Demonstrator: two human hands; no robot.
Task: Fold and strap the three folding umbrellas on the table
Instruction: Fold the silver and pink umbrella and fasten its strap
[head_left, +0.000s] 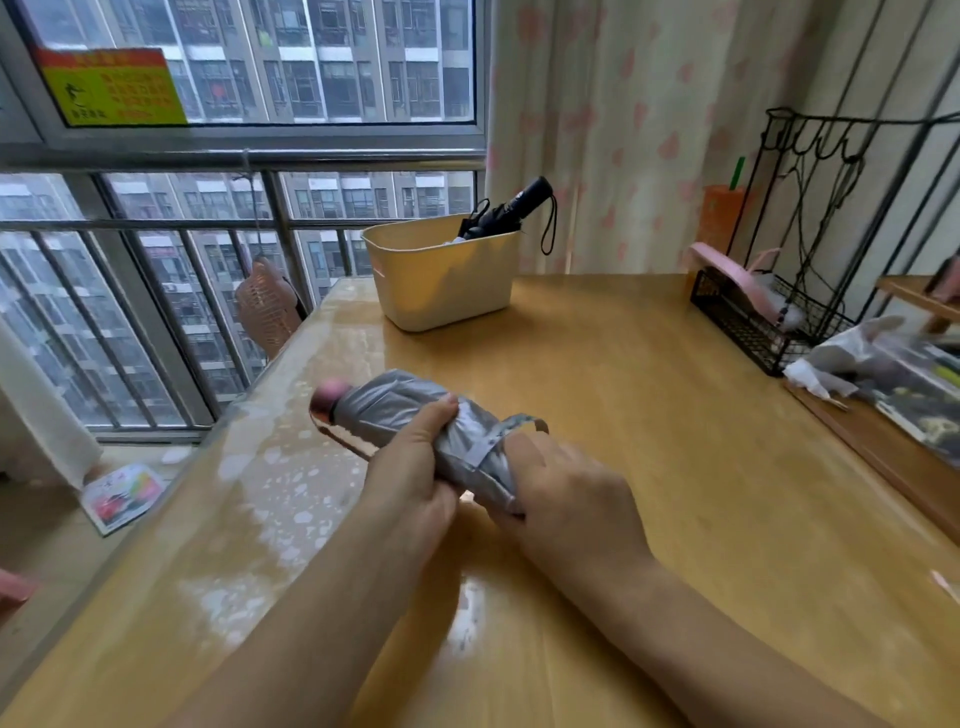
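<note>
A silver folding umbrella (400, 405) with a pink handle end lies rolled up between both hands, just above the wooden table (649, 415). My left hand (410, 467) wraps around its middle, thumb on top. My right hand (566, 493) grips the near end, and the umbrella's strap (511, 428) loops loose beside its fingers. A black folding umbrella (511, 208) stands handle-up in the cream bin (441, 280) at the table's far side, with something white beside it inside the bin.
A black wire rack (769, 322) holding a pink item stands at the right edge. Crumpled plastic and papers (883, 364) lie beside it. A window with railing runs along the left, with a woven chair (267, 306) below it. A curtain hangs behind the bin.
</note>
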